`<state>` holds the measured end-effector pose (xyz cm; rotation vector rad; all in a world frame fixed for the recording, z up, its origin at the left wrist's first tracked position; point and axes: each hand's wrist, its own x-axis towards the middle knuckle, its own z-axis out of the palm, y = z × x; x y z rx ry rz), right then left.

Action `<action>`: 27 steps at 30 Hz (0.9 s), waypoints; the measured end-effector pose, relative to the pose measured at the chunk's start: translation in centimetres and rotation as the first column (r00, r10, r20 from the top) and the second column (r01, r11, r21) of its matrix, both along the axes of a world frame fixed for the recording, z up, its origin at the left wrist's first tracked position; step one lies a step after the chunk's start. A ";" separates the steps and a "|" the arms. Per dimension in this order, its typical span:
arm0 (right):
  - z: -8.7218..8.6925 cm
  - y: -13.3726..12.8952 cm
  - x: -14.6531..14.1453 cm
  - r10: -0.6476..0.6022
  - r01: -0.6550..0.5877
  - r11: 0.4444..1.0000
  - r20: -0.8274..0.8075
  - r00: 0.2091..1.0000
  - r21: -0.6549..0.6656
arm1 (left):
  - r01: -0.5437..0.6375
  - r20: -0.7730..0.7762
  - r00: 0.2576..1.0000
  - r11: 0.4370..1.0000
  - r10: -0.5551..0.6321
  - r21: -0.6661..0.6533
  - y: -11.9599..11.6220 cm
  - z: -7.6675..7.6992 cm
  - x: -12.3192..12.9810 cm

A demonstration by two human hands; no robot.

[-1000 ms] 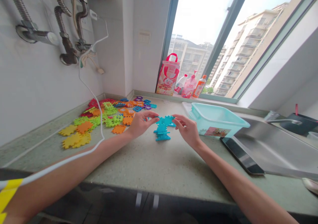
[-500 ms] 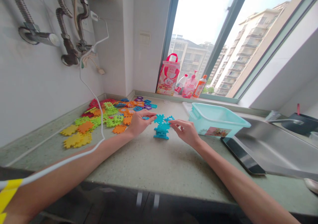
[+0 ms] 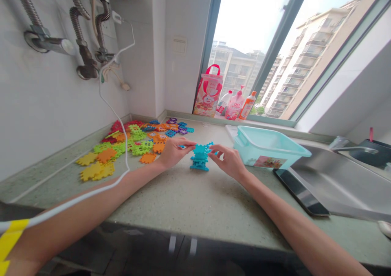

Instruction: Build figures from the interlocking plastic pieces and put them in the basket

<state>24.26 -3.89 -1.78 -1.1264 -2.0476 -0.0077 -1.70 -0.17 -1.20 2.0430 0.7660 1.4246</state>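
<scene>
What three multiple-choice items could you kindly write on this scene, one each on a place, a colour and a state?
1. Where does the turquoise interlocking-block stack stand?
A. In the steel sink
B. On the counter, between the left hand and right hand
C. On the windowsill

2. What colour are the large gear-shaped pieces at the near edge of the loose pile?
A. Blue
B. Red
C. Yellow

3. What state is the pale teal plastic tub in?
A. Open-topped
B. Closed with a lid
C. Upside down

Answers:
1. B, a hand is on each side of it.
2. C, they show yellow.
3. A, its inner walls show.
</scene>
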 end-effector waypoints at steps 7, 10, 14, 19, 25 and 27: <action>0.5 -0.3 -0.5 0.035 -0.032 0.999 -0.081 0.996 0.039 | 0.062 -0.073 0.996 0.997 -0.059 0.039 -0.1 -0.2 0.3; 0.3 -0.3 -0.7 0.047 -0.045 0.998 -0.064 0.997 0.034 | 0.036 -0.139 0.990 0.998 -0.028 0.057 0.4 -0.8 0.2; 0.2 -0.3 -0.7 0.081 -0.080 0.996 -0.037 0.996 0.023 | 0.023 -0.234 0.972 0.998 -0.007 0.064 1.0 -1.3 0.0; 0.0 -0.2 -0.6 0.112 -0.112 0.994 -0.019 0.993 0.010 | 0.031 -0.314 0.949 0.997 -0.007 0.070 0.4 -0.3 -0.5; 0.0 -0.2 -0.7 0.120 -0.121 0.993 -0.043 0.992 -0.014 | 0.066 -0.387 0.921 0.995 -0.033 0.073 0.4 -0.2 -0.8; 0.1 -0.2 -0.7 0.123 -0.124 0.992 -0.056 0.991 -0.022 | 0.064 -0.401 0.915 0.998 -0.049 0.023 0.7 -0.5 -0.7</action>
